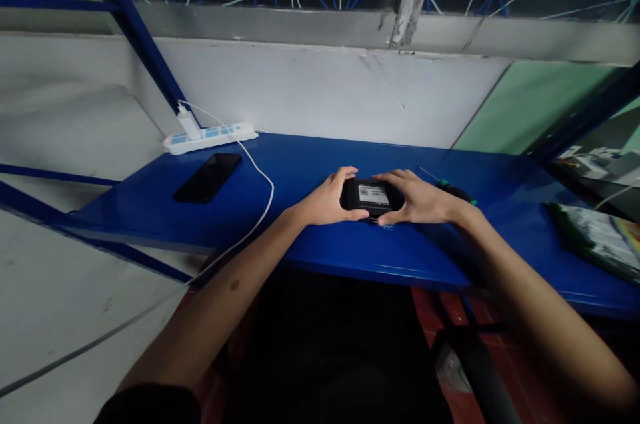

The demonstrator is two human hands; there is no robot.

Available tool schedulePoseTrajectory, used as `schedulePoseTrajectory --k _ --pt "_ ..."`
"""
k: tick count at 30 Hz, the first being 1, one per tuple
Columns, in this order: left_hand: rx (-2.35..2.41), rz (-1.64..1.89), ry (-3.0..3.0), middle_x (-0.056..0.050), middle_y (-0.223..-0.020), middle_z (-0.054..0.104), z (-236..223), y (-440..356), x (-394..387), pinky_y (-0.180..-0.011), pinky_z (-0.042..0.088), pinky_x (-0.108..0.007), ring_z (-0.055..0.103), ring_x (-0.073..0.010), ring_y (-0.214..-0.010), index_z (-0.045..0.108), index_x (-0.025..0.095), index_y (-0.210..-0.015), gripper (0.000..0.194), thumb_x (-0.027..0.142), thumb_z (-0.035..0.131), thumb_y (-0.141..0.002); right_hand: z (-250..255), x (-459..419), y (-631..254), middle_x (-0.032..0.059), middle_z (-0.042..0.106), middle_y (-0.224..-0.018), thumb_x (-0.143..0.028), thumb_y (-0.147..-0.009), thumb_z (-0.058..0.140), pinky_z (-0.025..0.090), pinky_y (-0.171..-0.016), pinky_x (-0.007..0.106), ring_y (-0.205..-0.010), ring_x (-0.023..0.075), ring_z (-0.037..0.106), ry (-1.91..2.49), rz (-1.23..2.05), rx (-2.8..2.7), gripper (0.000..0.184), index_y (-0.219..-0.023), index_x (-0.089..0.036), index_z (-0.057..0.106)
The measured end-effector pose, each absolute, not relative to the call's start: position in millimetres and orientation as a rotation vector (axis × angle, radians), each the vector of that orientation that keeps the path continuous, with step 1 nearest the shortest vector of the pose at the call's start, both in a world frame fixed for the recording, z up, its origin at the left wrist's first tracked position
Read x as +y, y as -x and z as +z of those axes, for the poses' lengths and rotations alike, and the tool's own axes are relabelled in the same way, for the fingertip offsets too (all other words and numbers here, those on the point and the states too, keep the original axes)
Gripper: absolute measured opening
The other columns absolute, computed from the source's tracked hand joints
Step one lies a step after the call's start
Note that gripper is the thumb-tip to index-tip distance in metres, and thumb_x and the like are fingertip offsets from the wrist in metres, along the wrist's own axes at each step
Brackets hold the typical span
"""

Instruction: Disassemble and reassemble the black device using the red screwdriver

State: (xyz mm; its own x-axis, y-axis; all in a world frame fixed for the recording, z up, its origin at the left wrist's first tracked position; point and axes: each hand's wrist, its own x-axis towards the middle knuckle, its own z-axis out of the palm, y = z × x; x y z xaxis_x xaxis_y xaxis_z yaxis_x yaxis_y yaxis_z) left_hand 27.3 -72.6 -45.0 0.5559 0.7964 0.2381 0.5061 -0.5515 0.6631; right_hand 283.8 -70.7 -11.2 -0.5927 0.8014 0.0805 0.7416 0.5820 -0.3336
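A flat black drive (373, 195), which looks like an SSD with a white printed label on top, is between my hands over the blue table. My left hand (333, 199) grips its left end, thumb along the near edge and fingers at the far edge. On the opposite end my right hand (414, 197) is closed in the same manner, its thumb at the near right corner. The underside of the drive is hidden. Just beyond my right wrist lies a screwdriver (456, 191) with a black and green handle.
A black phone (209, 177) rests on the blue table (345, 251) at left. Behind it is a white power strip (213, 137) with a plugged-in charger. Its white cable (271, 192) loops across the table and off the front. A shiny plastic packet (597, 237) lies at right.
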Motion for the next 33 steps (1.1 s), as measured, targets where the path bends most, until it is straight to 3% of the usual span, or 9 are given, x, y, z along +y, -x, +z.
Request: schedulePoseTrajectory --k 6,12,18,24,29,33 --pt "1.076 0.709 -2.302 -0.020 -0.150 0.041 -44.0 -28.3 -74.3 -0.112 0.037 -0.060 0.041 -0.0419 -0.139 0.029 0.021 -0.147 0.100 0.059 0.078 -0.069 -18.6 -72.0 -286.7 0.0147 0.055 -0.136 -0.072 -0.062 0.076 0.045 -0.103 0.062 -0.124 0.0402 0.050 1.233 0.389 -2.565 0.102 -0.148 -0.026 0.045" --pt "1.118 0.757 -2.346 -0.018 -0.143 0.046 -44.9 -29.4 -76.2 -0.112 0.038 -0.058 0.044 -0.0382 -0.136 0.032 0.022 -0.143 0.098 0.059 0.081 -0.066 -19.9 -72.2 -287.5 0.0159 0.053 -0.139 -0.073 -0.062 0.076 0.043 -0.108 0.058 -0.127 0.0378 0.049 1.187 0.421 -2.552 0.106 -0.149 -0.022 0.043" --pt "1.154 0.787 -2.351 -0.016 -0.133 0.047 -45.9 -30.4 -77.1 -0.107 0.043 -0.054 0.048 -0.0349 -0.127 0.038 0.021 -0.133 0.093 0.056 0.084 -0.062 -17.8 -74.1 -284.4 0.0147 0.052 -0.136 -0.072 -0.059 0.078 0.043 -0.107 0.062 -0.126 0.0393 0.048 1.174 0.434 -2.535 0.106 -0.148 -0.025 0.044" --pt "1.090 0.790 -2.366 -0.011 -0.127 0.046 -43.0 -28.0 -77.9 -0.103 0.046 -0.054 0.044 -0.0345 -0.124 0.036 0.025 -0.129 0.093 0.054 0.086 -0.056 -20.5 -77.0 -280.2 0.0146 0.052 -0.134 -0.071 -0.059 0.079 0.041 -0.108 0.063 -0.127 0.0394 0.046 1.149 0.470 -2.541 0.110 -0.150 -0.024 0.041" --pt "1.086 0.892 -2.340 -0.011 -0.128 0.044 -42.8 -26.6 -79.1 -0.101 0.047 -0.054 0.045 -0.0338 -0.121 0.036 0.025 -0.128 0.092 0.053 0.086 -0.057 -20.0 -79.3 -278.0 0.0160 0.052 -0.138 -0.066 -0.064 0.078 0.042 -0.108 0.060 -0.128 0.0372 0.047 1.060 0.443 -2.523 0.106 -0.151 -0.022 0.038" --pt "1.043 0.980 -2.300 -0.017 -0.142 0.039 -47.5 -27.3 -77.6 -0.106 0.043 -0.056 0.046 -0.0357 -0.126 0.025 0.025 -0.142 0.107 0.059 0.085 -0.061 -15.7 -78.5 -282.1 0.0172 0.054 -0.138 -0.064 -0.064 0.079 0.043 -0.105 0.060 -0.125 0.0371 0.051 1.031 0.366 -2.456 0.109 -0.153 -0.021 0.034"
